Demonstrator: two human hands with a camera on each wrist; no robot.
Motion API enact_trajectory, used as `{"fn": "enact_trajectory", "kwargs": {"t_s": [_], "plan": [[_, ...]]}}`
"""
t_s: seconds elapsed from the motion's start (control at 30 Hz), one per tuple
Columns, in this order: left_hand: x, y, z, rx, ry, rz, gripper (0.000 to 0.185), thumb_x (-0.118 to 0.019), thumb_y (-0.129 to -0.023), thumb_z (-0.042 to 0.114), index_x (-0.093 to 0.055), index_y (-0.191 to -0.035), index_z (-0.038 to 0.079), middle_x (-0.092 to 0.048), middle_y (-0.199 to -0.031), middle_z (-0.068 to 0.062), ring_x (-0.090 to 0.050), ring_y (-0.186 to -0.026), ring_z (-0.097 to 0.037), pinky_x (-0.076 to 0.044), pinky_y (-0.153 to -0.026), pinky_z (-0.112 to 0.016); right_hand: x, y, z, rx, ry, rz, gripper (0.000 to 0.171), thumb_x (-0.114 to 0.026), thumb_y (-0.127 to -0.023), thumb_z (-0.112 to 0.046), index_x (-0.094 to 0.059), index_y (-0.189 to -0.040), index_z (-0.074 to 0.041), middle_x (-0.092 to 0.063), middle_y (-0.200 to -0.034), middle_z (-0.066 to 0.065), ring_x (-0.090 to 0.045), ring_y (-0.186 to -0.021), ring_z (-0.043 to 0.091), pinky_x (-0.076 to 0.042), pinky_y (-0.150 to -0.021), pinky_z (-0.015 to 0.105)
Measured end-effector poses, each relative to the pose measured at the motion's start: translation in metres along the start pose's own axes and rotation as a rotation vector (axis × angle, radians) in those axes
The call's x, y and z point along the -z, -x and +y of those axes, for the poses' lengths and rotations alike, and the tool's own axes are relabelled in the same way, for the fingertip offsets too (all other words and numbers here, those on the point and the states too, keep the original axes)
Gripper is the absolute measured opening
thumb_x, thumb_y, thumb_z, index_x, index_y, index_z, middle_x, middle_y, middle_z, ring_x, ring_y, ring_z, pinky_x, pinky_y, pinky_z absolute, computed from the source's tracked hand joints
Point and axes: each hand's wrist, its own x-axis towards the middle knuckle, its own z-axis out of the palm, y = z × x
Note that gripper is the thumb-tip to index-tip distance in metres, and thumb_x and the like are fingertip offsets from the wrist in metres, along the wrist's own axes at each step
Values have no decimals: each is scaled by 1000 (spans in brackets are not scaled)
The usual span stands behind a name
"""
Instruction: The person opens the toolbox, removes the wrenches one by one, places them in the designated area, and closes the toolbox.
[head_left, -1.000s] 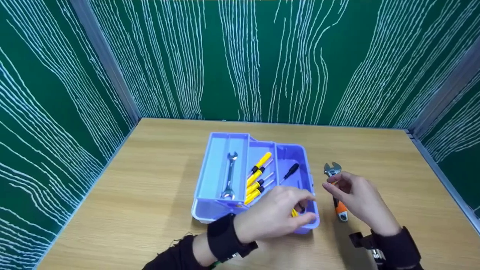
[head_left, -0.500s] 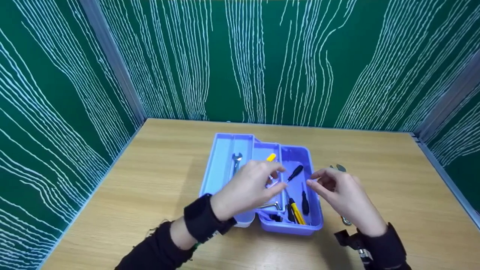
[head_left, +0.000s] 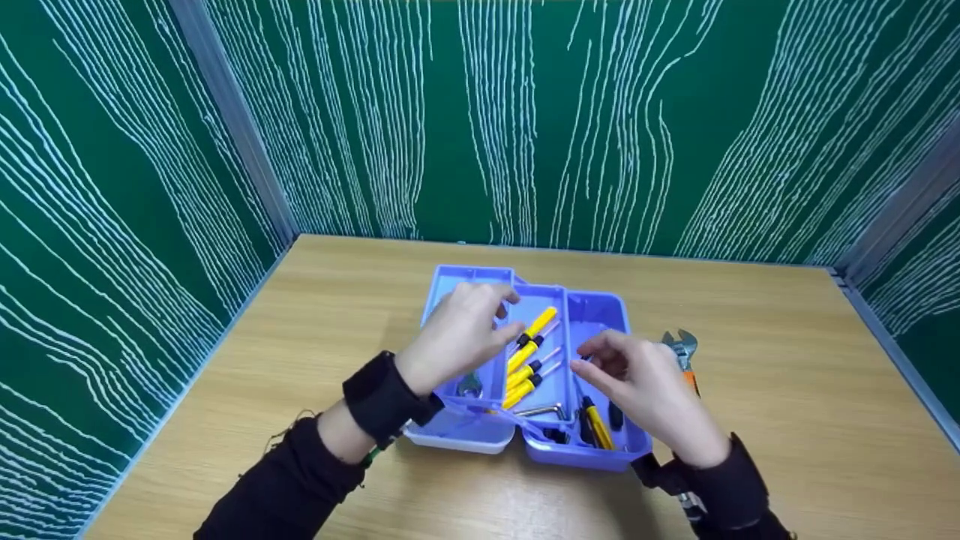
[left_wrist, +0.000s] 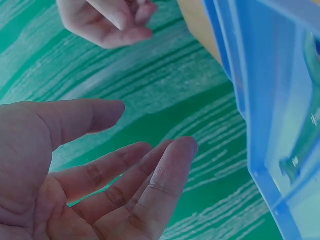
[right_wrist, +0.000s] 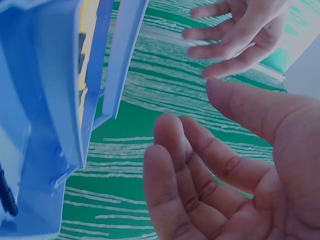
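The toolbox [head_left: 525, 375] sits mid-tabletop [head_left: 787, 390], trays fanned open; my left hand [head_left: 457, 337] hovers relaxed over its ten-o'clock tray, holding nothing; my right hand [head_left: 637, 390] hangs loosely spread over the three-o'clock side, also holding nothing; I judge a careless knock could tip the raised tray and spill the yellow screwdrivers [head_left: 529, 360]; the adjustable wrench [head_left: 681, 349] at three o'clock could get shoved.

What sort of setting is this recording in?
Probably a staged recording booth, not a real workshop: a bare wooden table closed in by green patterned panels, holding only a purple toolbox and an adjustable wrench.
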Motion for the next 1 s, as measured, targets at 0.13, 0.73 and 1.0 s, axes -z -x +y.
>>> {"fn": "enact_trajectory", "kwargs": {"t_s": [0.13,0.73,1.0], "plan": [[6,-6,-8,39,-23,-8,35,-71,-94,24,-67,-124,7,-74,-106,-10,-68,-91,-19,-57,-68,-23,-7,-3,-9,6,-25,-25,22,-72,-93,-34,-71,-102,-14,-69,-81,-5,-62,-70,8,-55,-63,21],[5,-34,-38,161,-112,-43,38,-73,-92,23,-69,-123,1,-71,-123,-16,-68,-93,-24,-60,-85,-36,-44,-18,-42,109,-99,-89,19,-74,-92,-28,-71,-102,-13,-68,-78,-10,-62,-67,6,-55,-61,22],[0,-44,-45,153,-164,-45,20,-75,-89,19,-69,-96,1,-52,-75,-3,-48,-65,-17,-40,-56,-29,-55,-22,-51,149,-64,-87,17,-73,-93,-32,-70,-99,-16,-65,-74,-12,-59,-63,3,-52,-57,22]]}}
